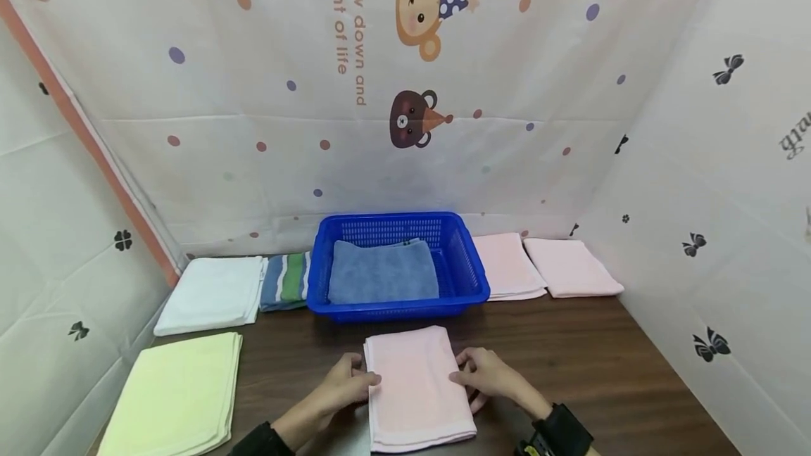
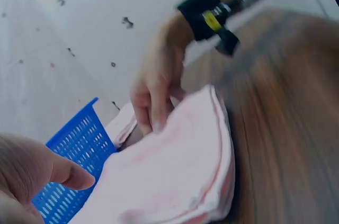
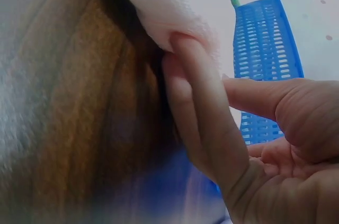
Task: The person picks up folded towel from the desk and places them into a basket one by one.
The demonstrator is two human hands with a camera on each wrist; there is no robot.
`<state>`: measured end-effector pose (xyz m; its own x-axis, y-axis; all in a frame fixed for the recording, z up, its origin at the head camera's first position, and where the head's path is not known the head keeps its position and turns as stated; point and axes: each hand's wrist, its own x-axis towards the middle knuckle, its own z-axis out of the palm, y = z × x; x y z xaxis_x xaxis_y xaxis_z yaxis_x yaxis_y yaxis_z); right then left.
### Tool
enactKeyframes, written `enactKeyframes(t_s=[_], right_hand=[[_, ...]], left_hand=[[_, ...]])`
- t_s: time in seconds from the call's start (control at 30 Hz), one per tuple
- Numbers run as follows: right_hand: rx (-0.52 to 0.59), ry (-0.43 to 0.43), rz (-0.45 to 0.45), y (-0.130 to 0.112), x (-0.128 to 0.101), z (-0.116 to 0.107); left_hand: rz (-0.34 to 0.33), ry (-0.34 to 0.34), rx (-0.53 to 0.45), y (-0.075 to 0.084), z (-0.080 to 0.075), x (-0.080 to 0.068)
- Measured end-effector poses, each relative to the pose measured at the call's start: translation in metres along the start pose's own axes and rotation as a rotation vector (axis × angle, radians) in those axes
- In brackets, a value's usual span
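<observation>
A folded pink towel [image 1: 415, 389] lies between both hands at the front of the table, with its layered edges stacked. At its left edge is my left hand [image 1: 345, 384], its thumb over the top and its fingers bent down along the side. My right hand [image 1: 491, 374] pinches the right edge, thumb above and fingers tucked against the underside. In the right wrist view, the fingers [image 3: 204, 97] press into the thick folded edge of the towel. The left thumb [image 2: 71, 173] shows at the towel's edge in the left wrist view.
Behind the towel stands a blue basket [image 1: 465, 266] holding a folded blue towel [image 1: 383, 273]. Left of it lie a striped towel [image 1: 288, 280], a white towel [image 1: 212, 290] and a yellow-green towel [image 1: 174, 393]. Two pink towels [image 1: 507, 266] lie right. Printed curtains [image 1: 222, 111] enclose the table.
</observation>
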<state>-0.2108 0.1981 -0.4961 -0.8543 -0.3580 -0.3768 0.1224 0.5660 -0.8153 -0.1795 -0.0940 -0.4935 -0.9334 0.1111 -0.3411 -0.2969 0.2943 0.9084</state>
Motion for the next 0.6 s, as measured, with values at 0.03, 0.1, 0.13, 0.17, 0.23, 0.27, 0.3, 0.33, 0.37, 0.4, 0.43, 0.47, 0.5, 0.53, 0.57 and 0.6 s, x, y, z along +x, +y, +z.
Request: enactKeyframes(t_s=[0.03, 0.1, 0.13, 0.17, 0.23, 0.27, 0.3, 0.33, 0.37, 0.4, 0.43, 0.47, 0.5, 0.53, 0.57, 0.6], right_hand=[[0.002, 0.006, 0.005, 0.0, 0.0, 0.0], [0.001, 0.016, 0.008, 0.0, 0.0, 0.001], [-0.002, 0.019, 0.006, 0.0, 0.0, 0.001], [-0.003, 0.023, 0.004, 0.0, 0.001, 0.002], [0.003, 0.028, 0.001, 0.0, 0.001, 0.002], [0.008, 0.029, 0.0, 0.0, 0.002, 0.003], [0.014, 0.03, 0.002, 0.001, 0.002, 0.003], [0.023, 0.033, 0.006, 0.001, 0.002, 0.004], [0.031, 0.035, 0.01, 0.002, 0.002, 0.005], [0.036, 0.039, 0.013, 0.002, 0.002, 0.005], [0.041, 0.042, 0.017, 0.002, 0.002, 0.006], [0.044, 0.044, 0.017, 0.003, 0.002, 0.006], [0.044, 0.047, 0.021, 0.003, 0.002, 0.006], [0.04, 0.049, 0.024, 0.003, 0.002, 0.006], [0.035, 0.051, 0.024, 0.003, 0.002, 0.006], [0.03, 0.052, 0.026, 0.003, 0.002, 0.006]], left_hand=[[-0.024, -0.014, -0.031, 0.001, 0.0, 0.0], [-0.062, -0.034, -0.081, 0.002, 0.002, 0.003], [-0.076, -0.037, -0.086, 0.002, 0.002, 0.005], [-0.086, -0.04, -0.085, 0.002, 0.003, 0.007], [-0.103, -0.044, -0.085, 0.002, 0.004, 0.011], [-0.11, -0.048, -0.082, 0.002, 0.004, 0.014], [-0.112, -0.055, -0.08, 0.001, 0.004, 0.015], [-0.118, -0.062, -0.076, 0.001, 0.004, 0.017], [-0.123, -0.071, -0.076, 0.0, 0.004, 0.018], [-0.128, -0.083, -0.08, 0.0, 0.004, 0.019], [-0.137, -0.097, -0.089, -0.001, 0.004, 0.019], [-0.144, -0.113, -0.103, -0.001, 0.004, 0.02], [-0.148, -0.132, -0.121, -0.002, 0.004, 0.02], [-0.153, -0.153, -0.139, -0.003, 0.004, 0.021], [-0.155, -0.174, -0.154, -0.003, 0.004, 0.021], [-0.15, -0.192, -0.162, -0.004, 0.004, 0.021]])
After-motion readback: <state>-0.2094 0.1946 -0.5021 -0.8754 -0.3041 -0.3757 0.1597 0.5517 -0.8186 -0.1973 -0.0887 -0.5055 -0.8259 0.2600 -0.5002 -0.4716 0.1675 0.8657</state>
